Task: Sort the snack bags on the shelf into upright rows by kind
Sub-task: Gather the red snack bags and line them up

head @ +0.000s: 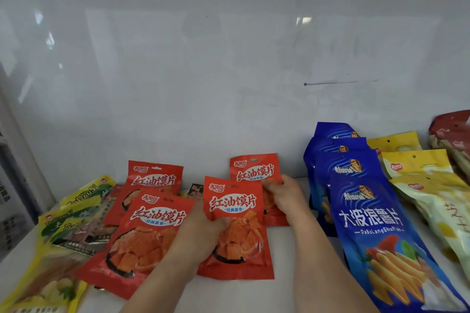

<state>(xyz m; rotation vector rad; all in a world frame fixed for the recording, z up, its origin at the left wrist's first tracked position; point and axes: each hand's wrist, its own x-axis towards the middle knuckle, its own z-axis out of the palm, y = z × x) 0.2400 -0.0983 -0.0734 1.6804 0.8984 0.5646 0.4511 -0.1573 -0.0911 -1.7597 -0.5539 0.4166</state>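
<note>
Several red snack bags stand or lean on the white shelf [292, 262]. My left hand [198, 234] grips the front red bag [235, 211] at its middle from the left side. My right hand [282, 195] holds the red bag behind it [254, 170] at its right edge. Two more red bags [155, 178] [142, 236] lean at the left, one in front of the other. A row of blue chip bags [368, 223] stands to the right, with yellow bags [419, 168] beside them.
A loose heap of yellow-green bags [73, 208] lies at the left, and a large yellow bag [43, 284] lies at the front left. A dark red bag [452, 132] leans at the far right. The white back wall [229, 71] rises behind.
</note>
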